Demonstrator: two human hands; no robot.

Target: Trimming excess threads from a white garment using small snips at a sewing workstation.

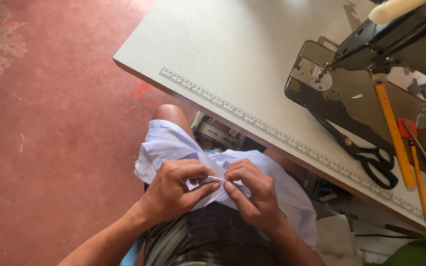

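Observation:
A pale blue-white garment (pixel 166 144) lies across my lap, below the table edge. My left hand (pixel 173 189) pinches a folded edge of the cloth between thumb and fingers. My right hand (pixel 253 189) grips the same fold right beside it, fingertips almost touching those of the left. Part of the cloth is hidden under both hands.
A grey sewing table (pixel 232 54) with a ruler strip along its edge fills the upper right. On it stand a dark sewing machine (pixel 366 74), black scissors (pixel 366 155), an orange ruler (pixel 395 135) and a pencil (pixel 419 180). Red floor (pixel 50 123) lies to the left.

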